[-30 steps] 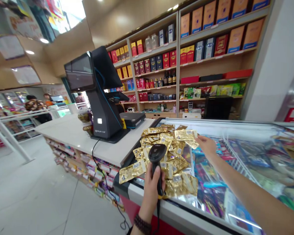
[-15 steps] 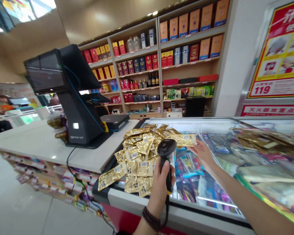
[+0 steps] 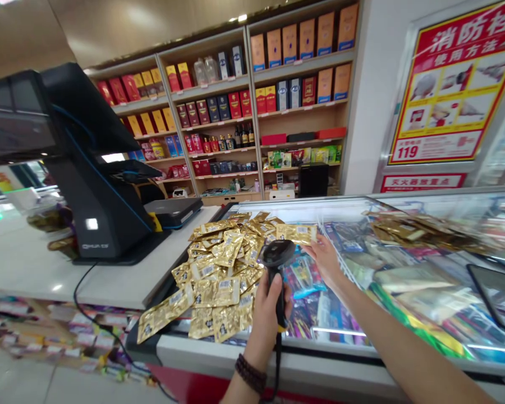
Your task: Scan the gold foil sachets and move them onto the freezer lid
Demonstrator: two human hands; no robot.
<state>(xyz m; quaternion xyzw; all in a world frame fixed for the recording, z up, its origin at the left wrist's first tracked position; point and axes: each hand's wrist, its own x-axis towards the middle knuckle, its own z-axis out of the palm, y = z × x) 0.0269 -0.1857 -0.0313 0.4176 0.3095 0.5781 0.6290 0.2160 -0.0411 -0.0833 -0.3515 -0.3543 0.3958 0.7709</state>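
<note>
My left hand (image 3: 266,314) grips a black barcode scanner (image 3: 278,259) by its handle, head pointing up over the freezer lid. Just beyond the scanner my right hand (image 3: 325,259) holds one gold packet (image 3: 297,232) lifted off the heap. A pile of gold foil packets (image 3: 219,269) with white barcode labels lies on the glass lid, left of both hands. A second heap of gold packets (image 3: 416,233) lies further right on the glass.
A black register terminal (image 3: 79,163) with its cable stands on the white counter (image 3: 33,269) to the left. The glass-topped freezer (image 3: 362,342) runs across the front. Shelves of boxed goods (image 3: 252,101) line the back wall. A red poster (image 3: 450,84) hangs at right.
The view has swung right, so the register and pile sit further left. My right hand has lifted one gold packet from the pile and brought it close to the scanner head.
</note>
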